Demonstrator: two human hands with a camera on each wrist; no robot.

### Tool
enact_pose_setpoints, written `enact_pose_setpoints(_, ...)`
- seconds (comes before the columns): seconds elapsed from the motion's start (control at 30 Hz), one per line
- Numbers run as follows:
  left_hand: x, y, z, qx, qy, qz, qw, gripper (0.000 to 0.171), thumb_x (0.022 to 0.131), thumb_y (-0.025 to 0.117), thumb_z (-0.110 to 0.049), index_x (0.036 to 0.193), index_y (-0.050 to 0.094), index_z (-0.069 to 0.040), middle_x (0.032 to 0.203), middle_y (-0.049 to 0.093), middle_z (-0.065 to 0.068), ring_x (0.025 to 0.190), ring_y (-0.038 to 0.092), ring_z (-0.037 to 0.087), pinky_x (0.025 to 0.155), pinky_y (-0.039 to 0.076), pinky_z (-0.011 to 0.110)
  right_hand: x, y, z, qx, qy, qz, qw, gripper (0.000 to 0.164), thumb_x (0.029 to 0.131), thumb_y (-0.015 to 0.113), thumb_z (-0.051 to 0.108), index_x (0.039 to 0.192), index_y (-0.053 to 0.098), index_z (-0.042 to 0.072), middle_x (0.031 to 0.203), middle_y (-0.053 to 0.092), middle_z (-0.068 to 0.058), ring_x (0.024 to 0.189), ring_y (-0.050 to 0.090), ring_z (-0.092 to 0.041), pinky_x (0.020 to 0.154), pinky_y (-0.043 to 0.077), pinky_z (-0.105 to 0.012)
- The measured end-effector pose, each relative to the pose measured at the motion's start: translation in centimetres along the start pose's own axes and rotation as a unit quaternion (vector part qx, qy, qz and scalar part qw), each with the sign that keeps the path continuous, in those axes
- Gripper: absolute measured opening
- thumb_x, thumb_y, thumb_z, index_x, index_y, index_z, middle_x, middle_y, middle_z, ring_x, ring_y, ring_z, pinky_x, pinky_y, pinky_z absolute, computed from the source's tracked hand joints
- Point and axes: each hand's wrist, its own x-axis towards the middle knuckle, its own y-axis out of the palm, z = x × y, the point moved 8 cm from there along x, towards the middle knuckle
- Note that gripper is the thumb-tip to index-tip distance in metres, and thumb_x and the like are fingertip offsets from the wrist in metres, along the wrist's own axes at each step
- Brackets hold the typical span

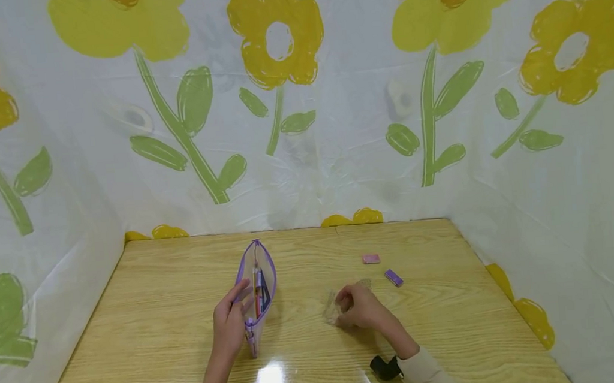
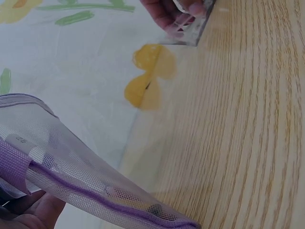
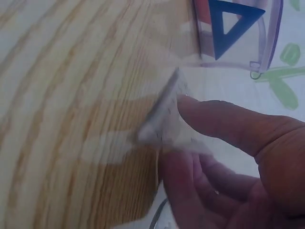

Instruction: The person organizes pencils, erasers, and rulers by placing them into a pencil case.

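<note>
My left hand (image 1: 230, 328) grips a mesh pencil case (image 1: 247, 335) with purple trim, its mouth open and upward. Inside show a dark blue set square (image 3: 218, 28) and several pencil-like sticks (image 1: 256, 291). To the right, my right hand (image 1: 360, 306) pinches a clear plastic drawing tool (image 3: 164, 121) between thumb and fingers, above or at the tabletop. It has faint markings and a sharp corner; whether it is a set square or a protractor I cannot tell, since the fingers cover part of it.
A pink block (image 1: 370, 258), perhaps an eraser, lies beyond my right hand. Nearer, a purple block (image 1: 394, 277) lies to that hand's right. The wood-grain table (image 1: 174, 286) is bordered by flower-printed white cloth (image 1: 347, 152) at the back and both sides.
</note>
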Motion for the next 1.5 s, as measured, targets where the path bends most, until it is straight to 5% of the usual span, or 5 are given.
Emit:
enact_pose_setpoints(0.2, 0.2, -0.2, -0.1, -0.002, 0.008, -0.002, 1.0, 0.052, 0.096, 0.021, 0.012, 0.141, 0.045, 0.018, 0.143, 0.049, 0.037, 0.132, 0.05, 0.049, 0.107, 0.052, 0.036, 0.3, 0.2, 1.2, 0.051, -0.059, 0.032, 0.996, 0.023, 0.084, 0.071, -0.006, 0.107, 0.068, -0.007, 0.088, 0.067, -0.009, 0.076, 0.061, -0.012, 0.061, 0.054, -0.019)
enact_pose_setpoints(0.43, 0.1, 0.0, 0.0, -0.001, -0.001, 0.0, 1.0, 0.052, 0.096, 0.022, 0.013, 0.142, 0.045, 0.018, 0.144, 0.049, 0.036, 0.132, 0.05, 0.047, 0.108, 0.052, 0.035, 0.7, 0.7, 1.7, 0.143, -0.063, 0.042, 0.987, 0.026, 0.091, 0.068, -0.003, 0.117, 0.066, -0.009, 0.095, 0.066, -0.016, 0.078, 0.07, -0.019, 0.062, 0.063, -0.026)
enact_pose_setpoints(0.83, 0.0, 0.0, -0.1, 0.008, 0.002, 0.005, 1.0, 0.05, 0.098, 0.022, 0.011, 0.142, 0.046, 0.017, 0.144, 0.05, 0.034, 0.133, 0.051, 0.046, 0.109, 0.051, 0.042, 2.0, 0.7, 4.3, 0.201, -0.081, -0.015, 0.976, 0.03, 0.093, 0.069, 0.002, 0.121, 0.064, -0.008, 0.101, 0.063, -0.018, 0.09, 0.071, -0.033, 0.073, 0.068, -0.04)
enact_pose_setpoints(1.1, 0.0, -0.1, -0.1, 0.009, 0.001, 0.0, 1.0, 0.05, 0.099, 0.023, 0.01, 0.143, 0.046, 0.016, 0.145, 0.051, 0.033, 0.133, 0.051, 0.046, 0.108, 0.052, 0.037, 2.9, 0.2, 6.7, 0.227, -0.098, -0.08, 0.966, 0.029, 0.092, 0.069, -0.002, 0.12, 0.065, -0.004, 0.102, 0.063, -0.02, 0.092, 0.069, -0.042, 0.071, 0.068, -0.036)
enact_pose_setpoints(1.5, 0.0, 0.4, 0.0, 0.005, 0.001, 0.02, 0.9998, 0.05, 0.099, 0.023, 0.009, 0.145, 0.043, 0.016, 0.145, 0.048, 0.035, 0.134, 0.05, 0.049, 0.111, 0.048, 0.042, 3.9, -0.3, 11.8, 0.296, -0.135, -0.153, 0.933, 0.028, 0.089, 0.066, -0.008, 0.117, 0.067, -0.004, 0.102, 0.062, -0.026, 0.089, 0.07, -0.034, 0.07, 0.067, -0.032)
